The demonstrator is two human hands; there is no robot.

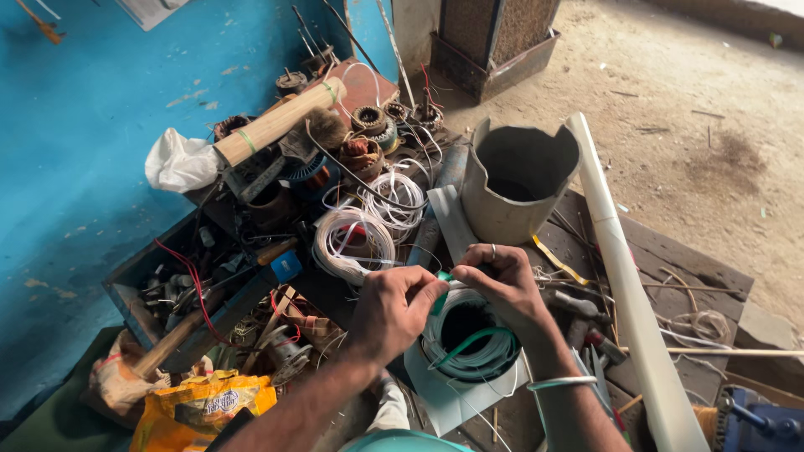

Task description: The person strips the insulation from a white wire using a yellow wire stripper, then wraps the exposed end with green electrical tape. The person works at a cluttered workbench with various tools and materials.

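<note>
My left hand [394, 305] and my right hand [502, 285] meet over a round coil of white wire [469, 335] that lies on a grey sheet. Both hands pinch a thin green strip [441, 289] at the coil's upper rim; the strip loops down across the coil's dark hollow centre. My right hand wears a ring, and a white band sits on its wrist. The fingertips hide where the strip meets the coil.
Loose white wire coils [356, 238] lie just beyond the hands. A cut grey metal cylinder [515, 180], a long white pipe [624, 285], a wooden roller [280, 121], motor parts [368, 121], a box of tools [184, 285] and a yellow bag [201, 406] crowd the bench beside a blue wall.
</note>
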